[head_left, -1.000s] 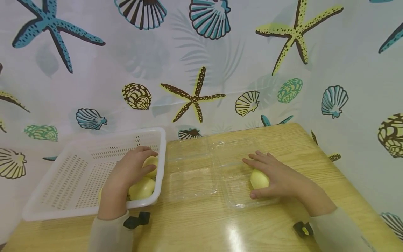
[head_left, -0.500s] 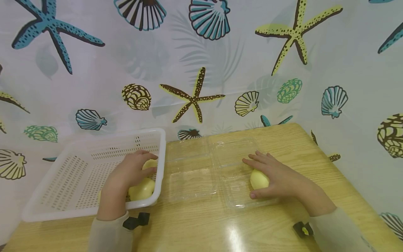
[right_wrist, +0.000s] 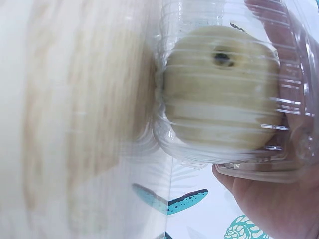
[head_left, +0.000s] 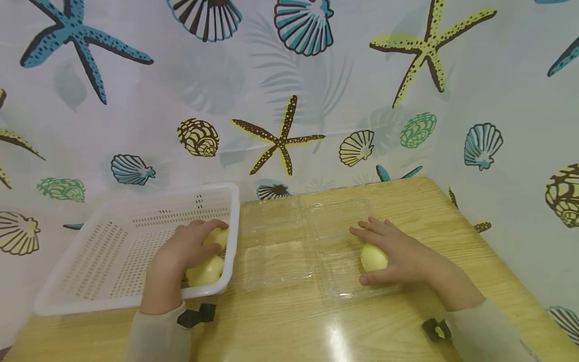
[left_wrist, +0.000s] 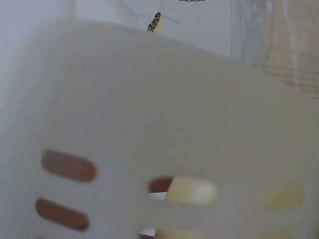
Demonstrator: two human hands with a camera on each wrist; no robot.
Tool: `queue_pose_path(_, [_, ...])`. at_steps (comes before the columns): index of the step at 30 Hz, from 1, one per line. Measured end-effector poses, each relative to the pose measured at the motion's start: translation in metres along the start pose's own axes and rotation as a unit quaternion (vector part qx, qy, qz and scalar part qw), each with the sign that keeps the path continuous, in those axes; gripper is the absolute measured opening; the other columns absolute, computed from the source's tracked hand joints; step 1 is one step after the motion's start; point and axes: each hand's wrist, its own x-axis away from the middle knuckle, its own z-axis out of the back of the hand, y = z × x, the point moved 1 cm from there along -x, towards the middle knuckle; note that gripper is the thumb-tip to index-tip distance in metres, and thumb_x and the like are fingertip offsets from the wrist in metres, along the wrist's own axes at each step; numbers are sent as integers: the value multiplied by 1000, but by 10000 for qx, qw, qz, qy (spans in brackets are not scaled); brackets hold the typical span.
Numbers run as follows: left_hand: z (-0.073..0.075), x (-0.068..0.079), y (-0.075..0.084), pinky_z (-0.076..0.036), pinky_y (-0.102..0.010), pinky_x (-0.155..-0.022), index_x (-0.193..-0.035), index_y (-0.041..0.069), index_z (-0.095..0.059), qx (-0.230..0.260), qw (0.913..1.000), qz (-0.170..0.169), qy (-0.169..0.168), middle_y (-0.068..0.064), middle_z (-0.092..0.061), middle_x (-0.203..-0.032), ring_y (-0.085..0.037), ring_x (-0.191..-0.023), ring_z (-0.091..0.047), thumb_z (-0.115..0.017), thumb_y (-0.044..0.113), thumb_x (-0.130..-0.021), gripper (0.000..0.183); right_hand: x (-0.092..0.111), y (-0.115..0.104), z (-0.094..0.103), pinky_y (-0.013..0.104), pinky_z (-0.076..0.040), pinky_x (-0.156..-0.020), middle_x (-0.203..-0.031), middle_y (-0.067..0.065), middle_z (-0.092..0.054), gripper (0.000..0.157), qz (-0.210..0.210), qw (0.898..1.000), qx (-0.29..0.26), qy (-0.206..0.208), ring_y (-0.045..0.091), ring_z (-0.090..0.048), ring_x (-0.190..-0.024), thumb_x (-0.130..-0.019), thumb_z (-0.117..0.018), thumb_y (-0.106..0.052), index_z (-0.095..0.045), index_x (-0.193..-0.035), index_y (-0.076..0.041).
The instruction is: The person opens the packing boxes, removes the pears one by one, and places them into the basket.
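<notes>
In the head view my left hand (head_left: 183, 251) reaches into the white plastic basket (head_left: 113, 296), with fingers and thumb round a yellow fruit (head_left: 216, 240). Another yellow fruit (head_left: 205, 270) lies below that hand at the basket's right end. Slots in the basket wall (left_wrist: 164, 114) show patches of yellow fruit (left_wrist: 192, 191) in the left wrist view. On the right, my right hand (head_left: 398, 256) holds a yellow fruit (head_left: 374, 257) in the near right compartment of a clear plastic tray (head_left: 336, 294). Seen through the ribbed plastic, this fruit (right_wrist: 219, 94) has a dark-pitted end.
The clear tray's other compartments (head_left: 276, 261) lie between the basket and my right hand. Wooden table (head_left: 289, 327) runs along the front and right side. A shell-and-starfish printed curtain (head_left: 316, 110) stands behind and to the right.
My left hand has settled lower over the fruit in the basket, its fingers closing round it. The right hand stays in place on its fruit.
</notes>
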Motion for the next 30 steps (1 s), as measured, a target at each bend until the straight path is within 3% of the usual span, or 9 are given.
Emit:
queue_pose_path(9, [1, -1, 6, -46, -59, -84, -114, 22, -63, 29, 9999, -145, 55, -21, -54, -136, -48, -113, -48, -65, 18, -94, 21, 1, 0, 0, 66, -12, -117, -161, 14, -31, 100, -35, 10000, -15, -14, 47, -19, -148, -74, -76, -67, -38, -155, -22])
queue_pose_path(14, [2, 1, 10, -45, -63, -90, -115, 18, -64, -16, 9996, -284, 61, -21, -55, -134, -49, -116, -50, -65, 21, -94, 21, 1, 0, 0, 68, -13, -116, -161, 14, -31, 99, -36, 10000, -48, -10, 49, -18, -148, -74, -75, -67, -37, -155, -24])
queue_pose_path(18, [6, 6, 16, -43, -68, -93, -124, 15, -62, -107, 9995, -248, 151, -23, -50, -140, -54, -123, -46, -63, 23, -96, 30, 1, 1, 0, 68, -14, -116, -161, 13, -32, 100, -6, 10000, -53, -11, 48, -19, -148, -74, -73, -69, -37, -155, -23])
queue_pose_path(24, [18, 26, 42, -42, -72, -92, -140, 18, -54, -398, 9978, -98, 524, -22, -43, -150, -55, -132, -39, -60, 27, -98, 43, 2, 1, 1, 68, -14, -116, -160, 14, -32, 101, 30, 10000, -54, 29, 48, -20, -148, -74, -72, -71, -38, -155, -22])
queue_pose_path(30, [21, 48, 77, -50, -65, -87, -138, 23, -56, -699, 9887, -725, 1112, -17, -46, -150, -48, -132, -44, -64, 32, -97, 44, 2, 1, 1, 68, -15, -116, -161, 15, -31, 101, 43, 10000, -31, 21, 49, -20, -147, -74, -72, -72, -37, -155, -23])
